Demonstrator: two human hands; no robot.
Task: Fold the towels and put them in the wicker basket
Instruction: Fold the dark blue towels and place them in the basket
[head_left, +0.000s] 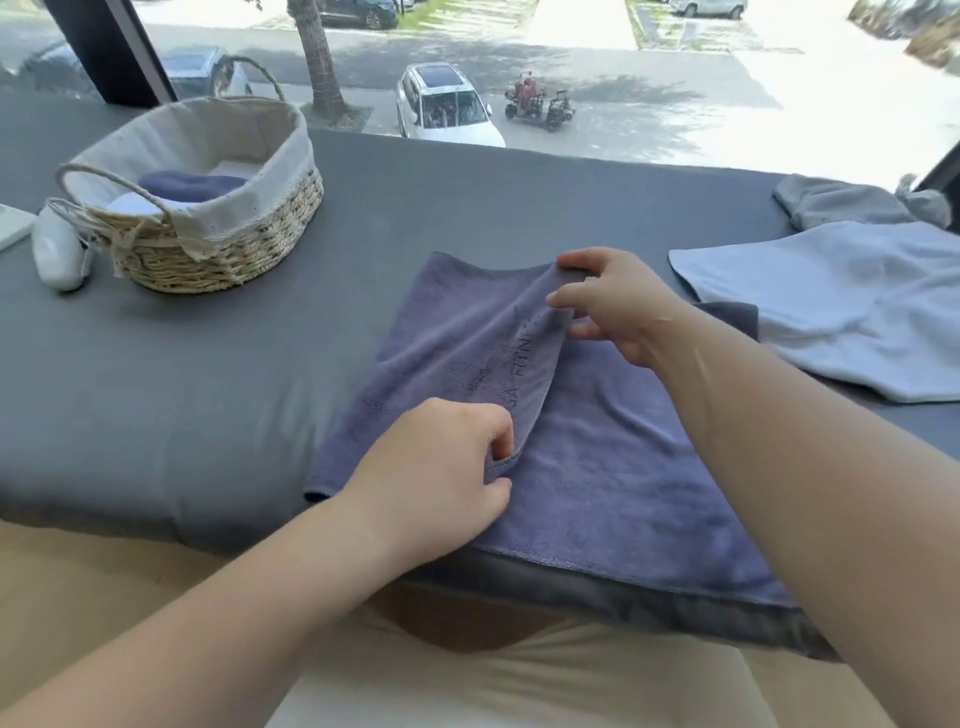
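A purple towel (597, 467) lies on the grey cushion (182, 389) in front of me, its left part doubled over the rest. My left hand (441, 483) pinches the near corner of that folded flap. My right hand (618, 306) pinches the far corner of the same flap. The wicker basket (218, 249) with a white cloth lining stands at the far left. Inside it lie a folded purple towel (192, 186) and a white one (130, 203).
A light blue towel (841, 306) lies spread at the right, with a grey towel (852, 202) bunched behind it. A white device (54, 249) rests left of the basket. A window runs along the cushion's far edge.
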